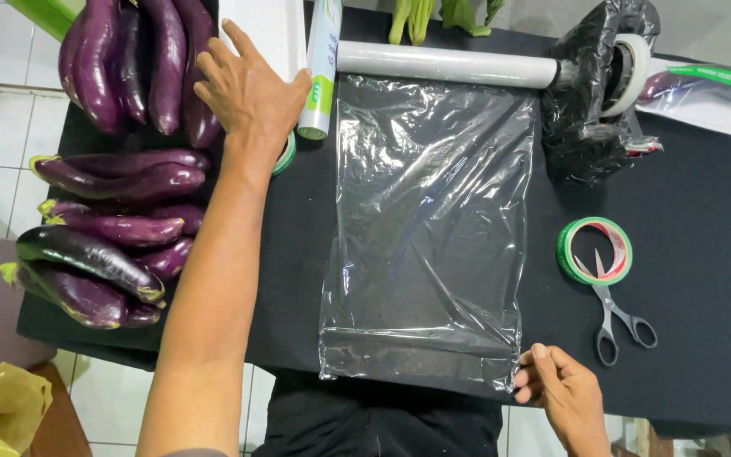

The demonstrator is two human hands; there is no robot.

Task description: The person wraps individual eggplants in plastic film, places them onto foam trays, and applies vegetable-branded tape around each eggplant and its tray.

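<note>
Black cloth-covered table (704, 211) over white floor tiles; left hand (247, 93) spread on purple eggplants (141, 63), right hand (556, 385) pinching clear plastic wrap sheet (429, 228).

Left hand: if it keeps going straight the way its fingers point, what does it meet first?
The left hand points up and slightly left, its fingertips at the upper pile of purple eggplants. Likely it meets the nearest eggplant first; the white foam trays lie just right of that line. Height above them is unclear.
</note>
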